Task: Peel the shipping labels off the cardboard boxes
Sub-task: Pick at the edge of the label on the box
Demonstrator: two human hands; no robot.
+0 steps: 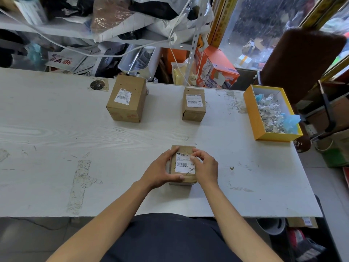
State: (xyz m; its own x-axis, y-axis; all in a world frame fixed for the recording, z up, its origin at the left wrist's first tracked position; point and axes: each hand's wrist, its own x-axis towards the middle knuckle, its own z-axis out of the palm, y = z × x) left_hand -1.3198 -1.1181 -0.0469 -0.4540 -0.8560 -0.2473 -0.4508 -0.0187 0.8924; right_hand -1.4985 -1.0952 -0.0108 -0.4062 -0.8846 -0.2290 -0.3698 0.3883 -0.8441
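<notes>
A scuffed white wood-grain counter [75, 133] fronts cluttered metal shelving [56, 29]. Near its front edge, the left hand [160, 170] clasps a small brown cardboard box [184, 178]; the right hand [204, 167] pinches its white shipping label [184, 164]. Two more labelled boxes stand farther back, and a yellow box of scraps [254, 114] sits at right.

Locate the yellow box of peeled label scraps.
In the head view, the yellow box sits at the table's far right edge, right of the small cardboard box.
</notes>
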